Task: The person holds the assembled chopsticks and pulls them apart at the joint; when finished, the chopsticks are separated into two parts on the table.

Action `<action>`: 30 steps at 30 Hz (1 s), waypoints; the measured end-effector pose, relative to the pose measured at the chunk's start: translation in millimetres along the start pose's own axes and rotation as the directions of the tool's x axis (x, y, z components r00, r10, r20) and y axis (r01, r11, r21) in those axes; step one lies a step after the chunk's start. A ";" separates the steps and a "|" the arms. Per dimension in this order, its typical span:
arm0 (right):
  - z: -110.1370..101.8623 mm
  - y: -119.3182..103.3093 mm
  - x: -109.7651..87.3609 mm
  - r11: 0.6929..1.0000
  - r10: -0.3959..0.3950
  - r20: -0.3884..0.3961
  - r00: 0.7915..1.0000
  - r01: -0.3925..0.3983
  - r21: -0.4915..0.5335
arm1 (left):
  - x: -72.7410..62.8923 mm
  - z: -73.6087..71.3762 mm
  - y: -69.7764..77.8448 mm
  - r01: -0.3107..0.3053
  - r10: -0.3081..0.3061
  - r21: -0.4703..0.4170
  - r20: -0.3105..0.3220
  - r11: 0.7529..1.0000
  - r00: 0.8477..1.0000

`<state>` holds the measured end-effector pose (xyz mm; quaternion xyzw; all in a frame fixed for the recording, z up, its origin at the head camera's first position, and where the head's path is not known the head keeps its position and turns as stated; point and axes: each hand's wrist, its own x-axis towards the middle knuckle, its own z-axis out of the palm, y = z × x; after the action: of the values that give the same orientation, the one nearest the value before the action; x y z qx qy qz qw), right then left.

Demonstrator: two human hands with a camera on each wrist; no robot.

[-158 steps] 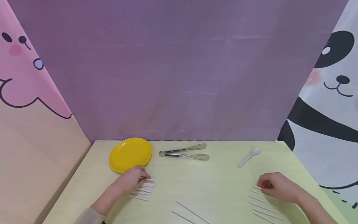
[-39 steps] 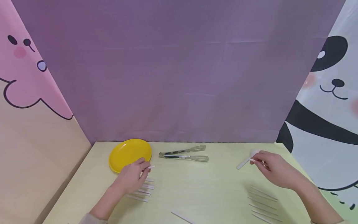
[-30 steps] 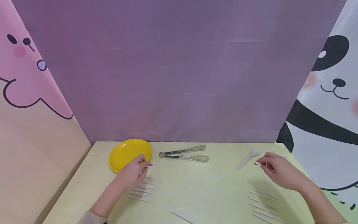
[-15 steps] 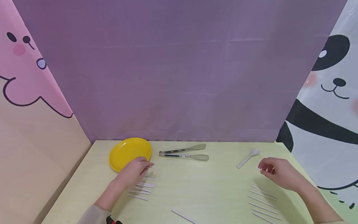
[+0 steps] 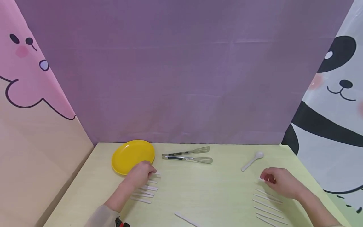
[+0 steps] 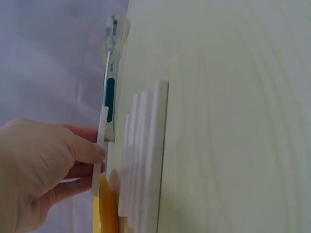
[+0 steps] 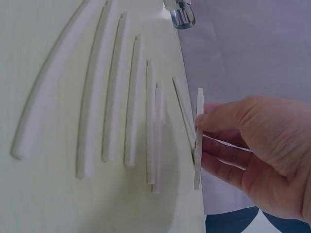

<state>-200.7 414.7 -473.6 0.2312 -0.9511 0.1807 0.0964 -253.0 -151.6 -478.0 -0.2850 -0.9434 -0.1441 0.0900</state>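
Observation:
In the head view my left hand (image 5: 141, 174) is just right of the yellow plate (image 5: 129, 157), above the far end of a row of white sticks (image 5: 148, 188). It pinches one short white stick (image 6: 100, 150) between thumb and fingers, close over the table. My right hand (image 5: 280, 183) pinches another white stick (image 7: 199, 141) near its middle. That stick is held beyond the far end of the right row of slender white sticks (image 5: 267, 208), roughly in line with them. In the head view the fingers hide most of both held sticks.
Metal tongs (image 5: 187, 157) with slotted pale ends lie spread at the back middle. A white spoon (image 5: 251, 161) lies behind my right hand. One loose white stick (image 5: 186, 219) lies at the front middle. A purple cloth (image 5: 184, 78) hangs behind the table.
Two sticks lay at the front middle earlier; now one does. Both hands have since been raised, each with a stick, and have come down nearer the table beyond the far ends of their rows.

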 end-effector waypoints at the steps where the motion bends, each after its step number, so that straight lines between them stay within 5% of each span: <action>1: 0.7 0.7 -0.8 1.000 -0.002 0.006 1.000 0.002 0.005 | 0.5 1.0 1.2 0.012 -0.012 0.006 0.007 1.000 1.000; 17: 10.5 7.7 -6.0 0.995 0.043 0.157 0.987 -0.056 0.077 | 6.6 8.7 11.0 0.115 -0.116 0.020 0.120 0.993 0.986; 23: 9.6 7.7 -4.9 0.994 0.049 0.180 0.983 -0.066 0.090 | 6.8 7.5 11.6 0.044 -0.048 0.041 0.084 0.998 0.995; 30: 10.4 0.5 -2.1 0.997 -0.007 0.107 0.994 -0.001 0.078 | 8.9 -2.9 22.5 -0.055 0.052 0.054 0.044 0.997 0.998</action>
<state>-200.1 412.0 -483.9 0.2455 -0.9467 0.2051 0.0364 -247.4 -130.0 -468.1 -0.3105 -0.9407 -0.1096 0.0817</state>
